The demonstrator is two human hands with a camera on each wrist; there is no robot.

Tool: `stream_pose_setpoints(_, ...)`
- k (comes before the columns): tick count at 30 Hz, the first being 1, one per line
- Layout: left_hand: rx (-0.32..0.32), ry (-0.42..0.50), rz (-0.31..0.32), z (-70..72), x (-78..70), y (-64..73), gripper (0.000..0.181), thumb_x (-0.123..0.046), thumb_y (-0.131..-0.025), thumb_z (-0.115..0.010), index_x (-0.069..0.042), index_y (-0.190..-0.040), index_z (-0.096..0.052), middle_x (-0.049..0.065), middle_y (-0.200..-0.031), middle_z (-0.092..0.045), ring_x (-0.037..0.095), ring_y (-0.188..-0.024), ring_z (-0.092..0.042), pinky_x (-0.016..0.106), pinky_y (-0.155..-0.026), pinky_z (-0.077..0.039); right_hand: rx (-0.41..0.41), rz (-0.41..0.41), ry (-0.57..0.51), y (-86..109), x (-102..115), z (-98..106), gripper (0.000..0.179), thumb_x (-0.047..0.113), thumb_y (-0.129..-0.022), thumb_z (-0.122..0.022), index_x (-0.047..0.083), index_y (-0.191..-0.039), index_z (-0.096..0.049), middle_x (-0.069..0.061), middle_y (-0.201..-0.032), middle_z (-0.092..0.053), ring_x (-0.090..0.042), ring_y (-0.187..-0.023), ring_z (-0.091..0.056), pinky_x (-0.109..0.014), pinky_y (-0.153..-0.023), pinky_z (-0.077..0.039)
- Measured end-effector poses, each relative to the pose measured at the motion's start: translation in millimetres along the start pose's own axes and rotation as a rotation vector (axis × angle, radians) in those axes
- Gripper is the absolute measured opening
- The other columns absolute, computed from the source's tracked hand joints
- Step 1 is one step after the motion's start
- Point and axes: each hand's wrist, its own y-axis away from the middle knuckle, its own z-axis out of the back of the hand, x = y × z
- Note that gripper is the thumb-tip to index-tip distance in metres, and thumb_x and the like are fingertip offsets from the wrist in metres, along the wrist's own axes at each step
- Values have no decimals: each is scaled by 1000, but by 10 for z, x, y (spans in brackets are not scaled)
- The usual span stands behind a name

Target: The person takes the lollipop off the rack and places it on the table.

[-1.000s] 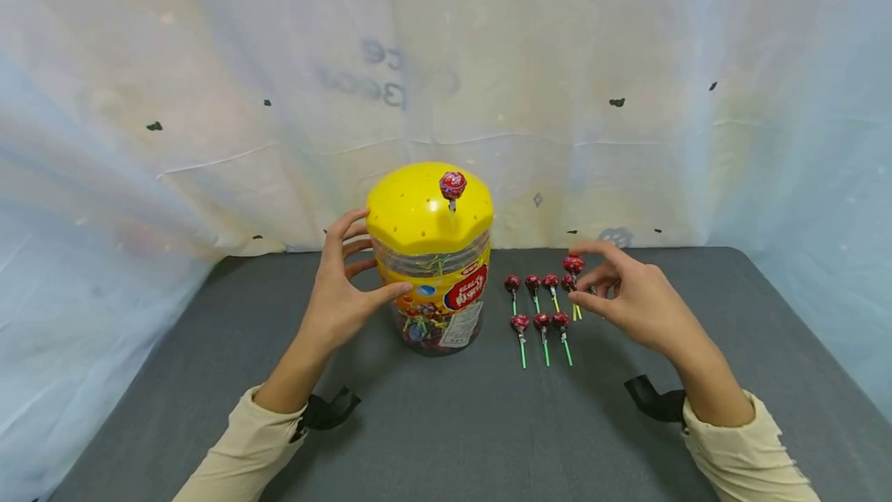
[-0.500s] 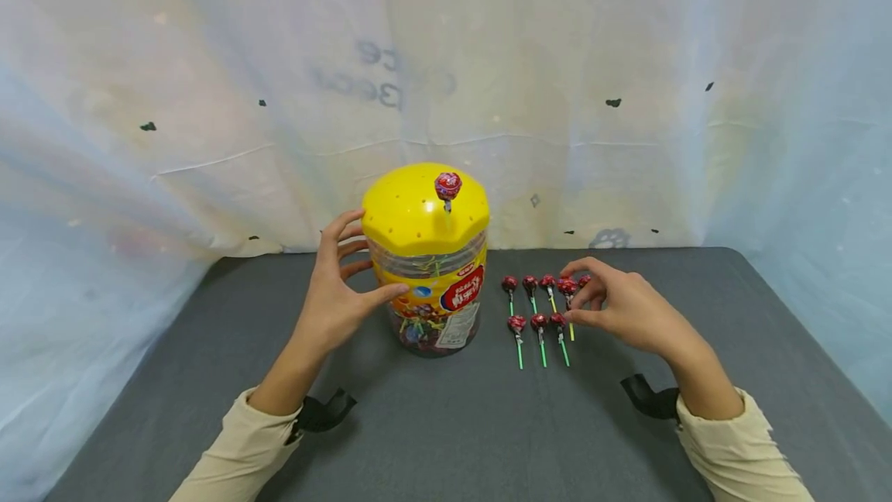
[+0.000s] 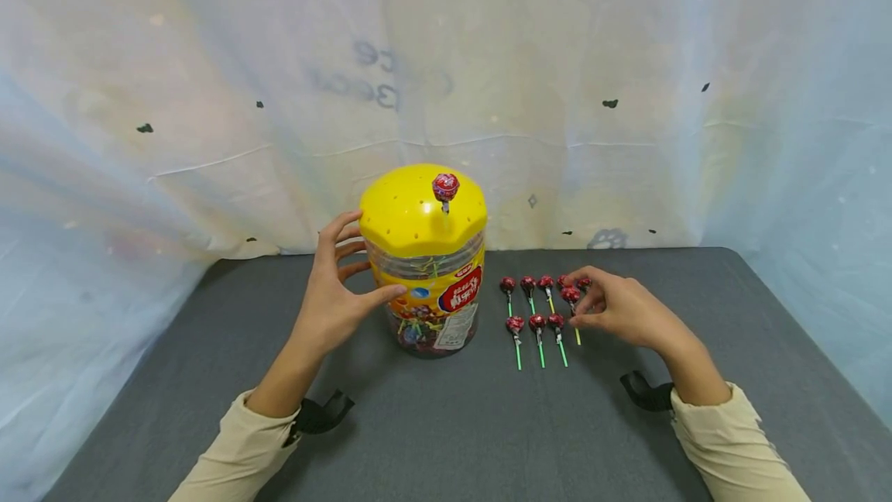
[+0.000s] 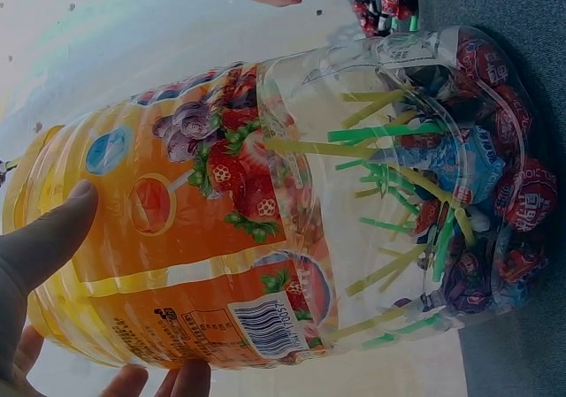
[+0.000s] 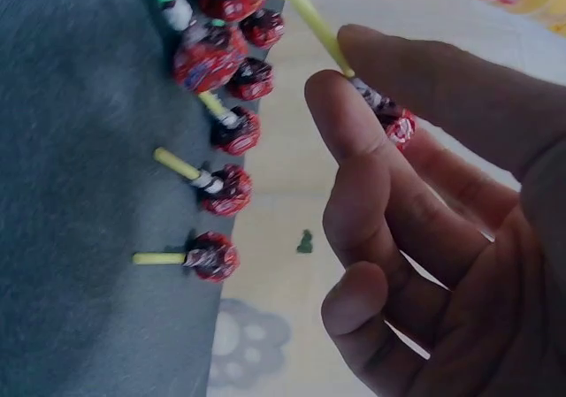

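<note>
My left hand (image 3: 334, 308) grips the side of a clear plastic candy jar (image 3: 456, 324), thumb on its printed label and fingers round the far side. The jar stands upright under a yellow lid (image 3: 400, 215) with small holes. One red-wrapped lollipop (image 3: 445, 187) sticks up from that lid. Between thumb and forefinger my right hand (image 3: 630, 312) pinches the yellow stick (image 5: 309, 19) of another red lollipop (image 3: 571, 295), just right of the front row. Stick down, it hangs close to the table; whether it touches, I cannot tell.
Two rows of red lollipops lie on the grey table (image 3: 474, 424): several behind, including a right-hand one (image 5: 212, 256), and three in front, such as the left one (image 3: 515, 324). More lollipops (image 4: 531, 194) fill the jar's bottom. A pale curtain (image 3: 488, 60) hangs behind.
My right hand has lowered the pinched lollipop toward me, from over the back row to beside the front row's right end. The left hand keeps its hold on the jar.
</note>
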Motion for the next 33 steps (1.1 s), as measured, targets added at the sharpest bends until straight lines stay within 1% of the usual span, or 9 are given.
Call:
stream_pose_setpoints(5,2,-1,-5,2,-3,2,105,-4,-74,-87,-31,-154,-23,11,-148,-35,31,-129,-45,56,-102,-49,38,-31,4,-9,-70,-21,53,20,-86,-78,9,-132,-56,11,-84,-74,-8,-79,-65,-32,-69,-52)
stream_pose_setpoints(9,1,1,-10,4,-1,5,106,-4,-74,-87,-31,-154,-24,11,-148,-36,31,-129,-46,56,-102,-49,73,-41,-4,-26,-119,-42,49,17,-85,-79,8,-129,-57,10,-82,-74,-8,-79,-65,-33,-70,-53)
stream_pose_setpoints(15,1,0,-20,-1,10,11,105,-3,-74,-87,-30,-154,-24,11,-148,-35,31,-129,-45,56,-102,-49,112,-56,-10,-45,-207,-103,45,16,-84,-80,8,-124,-60,10,-79,-73,-8,-76,-64,-31,-70,-51)
stream_pose_setpoints(24,1,-5,-34,-6,19,13,105,-4,-74,-87,-30,-153,-24,10,-149,-35,30,-128,-45,56,-101,-49,127,-97,-18,-59,-269,-160,45,18,-83,-81,7,-122,-61,7,-80,-72,-8,-74,-64,-31,-68,-53)
stream_pose_setpoints(30,2,-8,-29,-4,13,13,104,-4,-74,-87,-29,-153,-24,11,-148,-35,30,-129,-45,57,-101,-49,169,-125,-18,-73,-278,-154,50,20,-81,-82,6,-124,-60,6,-81,-72,-9,-75,-64,-30,-68,-52)
stream_pose_setpoints(33,1,-8,-28,-4,15,10,104,-4,-74,-87,-29,-153,-24,10,-149,-35,30,-129,-45,57,-101,-49,186,-122,-15,-77,-285,-151,52,21,-82,-82,4,-125,-60,6,-82,-72,-8,-75,-64,-30,-68,-52)
